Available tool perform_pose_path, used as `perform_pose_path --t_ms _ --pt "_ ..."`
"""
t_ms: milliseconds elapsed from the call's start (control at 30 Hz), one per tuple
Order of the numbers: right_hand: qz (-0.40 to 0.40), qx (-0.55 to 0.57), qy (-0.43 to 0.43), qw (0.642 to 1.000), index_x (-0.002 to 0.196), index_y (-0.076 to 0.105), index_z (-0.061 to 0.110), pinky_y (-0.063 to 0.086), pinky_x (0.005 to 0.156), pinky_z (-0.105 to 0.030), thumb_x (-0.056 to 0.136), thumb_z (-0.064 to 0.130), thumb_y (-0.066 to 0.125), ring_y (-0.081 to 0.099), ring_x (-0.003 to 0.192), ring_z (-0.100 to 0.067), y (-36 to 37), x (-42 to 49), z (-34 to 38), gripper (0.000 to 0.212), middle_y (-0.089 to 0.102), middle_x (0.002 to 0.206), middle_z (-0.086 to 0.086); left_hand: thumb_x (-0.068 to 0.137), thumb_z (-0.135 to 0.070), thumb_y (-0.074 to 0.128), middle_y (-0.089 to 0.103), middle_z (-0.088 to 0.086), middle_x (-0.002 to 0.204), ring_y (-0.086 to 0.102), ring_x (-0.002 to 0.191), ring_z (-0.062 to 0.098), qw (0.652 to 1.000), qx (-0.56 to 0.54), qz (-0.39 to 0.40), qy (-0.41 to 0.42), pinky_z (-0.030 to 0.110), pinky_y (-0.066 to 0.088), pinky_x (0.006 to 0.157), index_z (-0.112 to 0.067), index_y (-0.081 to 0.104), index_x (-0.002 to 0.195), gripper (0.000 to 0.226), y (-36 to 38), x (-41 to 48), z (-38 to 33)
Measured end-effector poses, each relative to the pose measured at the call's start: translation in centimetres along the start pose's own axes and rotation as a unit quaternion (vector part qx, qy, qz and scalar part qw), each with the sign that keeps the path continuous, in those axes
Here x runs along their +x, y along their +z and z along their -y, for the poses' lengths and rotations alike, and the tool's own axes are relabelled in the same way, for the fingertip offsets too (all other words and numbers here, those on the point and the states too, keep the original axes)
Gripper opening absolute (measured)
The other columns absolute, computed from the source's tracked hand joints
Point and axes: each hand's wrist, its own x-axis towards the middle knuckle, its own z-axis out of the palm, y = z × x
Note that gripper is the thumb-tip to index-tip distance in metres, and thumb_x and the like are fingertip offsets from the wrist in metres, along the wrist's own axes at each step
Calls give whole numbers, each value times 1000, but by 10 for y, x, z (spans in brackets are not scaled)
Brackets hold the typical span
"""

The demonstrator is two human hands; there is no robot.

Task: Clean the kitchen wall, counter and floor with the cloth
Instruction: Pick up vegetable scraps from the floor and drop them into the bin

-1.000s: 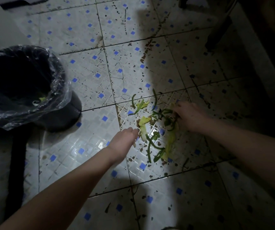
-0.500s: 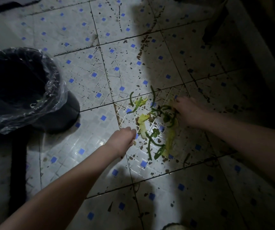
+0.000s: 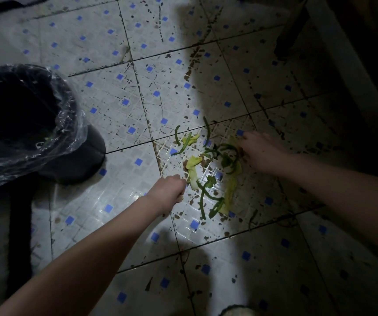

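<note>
Green and pale yellow vegetable scraps (image 3: 206, 176) lie scattered on the white floor tiles (image 3: 119, 179), which have blue squares and many brown specks. My left hand (image 3: 168, 190) reaches in from the lower left to the left edge of the pile. Its fingers are curled, and a small pale scrap shows at the fingertips. My right hand (image 3: 259, 152) lies low on the floor at the right side of the pile, with one finger stretched out and the others touching the green strips.
A black bin (image 3: 69, 103) lined with a clear plastic bag stands on the floor at the left. A dark strip (image 3: 19, 224) runs along the floor below it. A dark furniture leg (image 3: 293, 35) and a pale ledge (image 3: 343, 65) stand at the upper right, in shadow.
My left hand's fingers, straight a second ago, have curled up beside the pale scrap. My right hand has stayed at the right of the pile.
</note>
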Motion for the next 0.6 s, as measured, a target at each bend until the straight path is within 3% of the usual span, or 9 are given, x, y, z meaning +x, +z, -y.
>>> perform_pose_path --t_ms 200,333,467,600 --pt "-1 13 7 1000 97 56 15 28 76 -29 86 13 54 47 104 -23 -6 0 3 12 46 102 -5 84 -11 59 57 7 94 56 84 26 996 -46 -77 21 33 45 73 -12 56 88 5 -17 7 -3" --pt "2 13 9 1000 105 57 17 29 78 -29 87 8 53 46 109 -24 -8 2 12 20 48 108 -6 82 -4 57 58 7 95 57 85 28 994 -40 -98 12 37 49 75 -11 57 89 10 -29 20 -10" --pt "-13 46 -4 999 119 53 19 38 93 -35 88 4 52 46 116 -25 -11 2 26 35 50 121 -7 86 -7 56 61 8 96 58 89 27 994 -48 -100 -5 34 47 74 -10 59 90 6 -34 31 -9" --pt "-33 80 -7 996 107 56 15 34 81 -32 87 3 54 49 110 -28 -11 4 39 23 52 115 -7 86 -13 61 63 8 94 58 89 28 992 -79 -93 -27 33 44 72 -11 56 92 8 -32 37 -7"
